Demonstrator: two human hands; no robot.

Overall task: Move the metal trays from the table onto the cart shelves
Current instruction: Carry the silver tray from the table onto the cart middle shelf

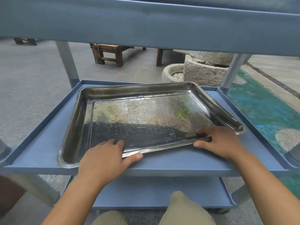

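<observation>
1. The metal tray (146, 111) lay on the cart's middle shelf (178, 161), turned askew to the shelf edges. Its right near corner sat close to the shelf's raised right lip. If pushed further at that angle, the corner would likely catch on or ride up over the lip and leave the tray tilted.
2. Water droplets covered the tray floor. The wet rim could slip in the grip, and a quick release might let the near edge drop and clatter. Whether that edge was fully down on the shelf could not be told.
3. The upper shelf (146, 26) hung low over the tray, so lifting it to straighten it risked knocking the rim against the underside.
4. The left hand (103, 156) gripped the near rim towards its left end, with the fingers laid over into the tray and the thumb pressed against the outside of the rim.
5. The right hand (222, 142) pinched the same rim near the right corner, with curled fingers inside and the thumb outside.
6. The lower shelf (154, 192) showed below, between the forearms.
</observation>
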